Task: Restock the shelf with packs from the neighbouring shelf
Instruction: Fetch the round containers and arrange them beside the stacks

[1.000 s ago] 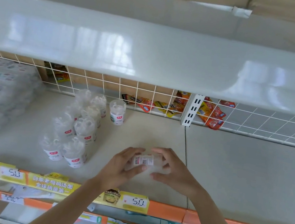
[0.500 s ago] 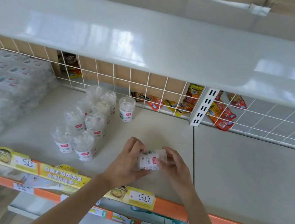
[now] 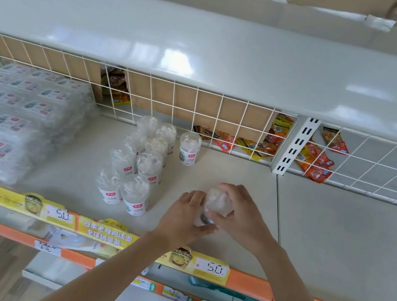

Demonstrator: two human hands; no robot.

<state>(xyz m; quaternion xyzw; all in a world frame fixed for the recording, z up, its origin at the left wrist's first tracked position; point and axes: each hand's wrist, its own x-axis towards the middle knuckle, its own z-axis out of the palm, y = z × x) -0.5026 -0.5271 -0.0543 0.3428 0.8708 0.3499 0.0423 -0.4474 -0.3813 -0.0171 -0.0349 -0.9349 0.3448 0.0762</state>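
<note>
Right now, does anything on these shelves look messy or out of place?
Yes. Orange and yellow snack packets lie jumbled behind the wire grid at the back of the shelf, some tilted against it, as if fallen there. One clear tub stands apart from the neat cluster of tubs.

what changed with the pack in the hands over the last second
The clear pack, held lying on its side with its label up a second ago, now stands upright, clear top toward the camera. Left hand and right hand kept hold of it throughout. The cluster of packs and stacked flat packs stayed put.
</note>
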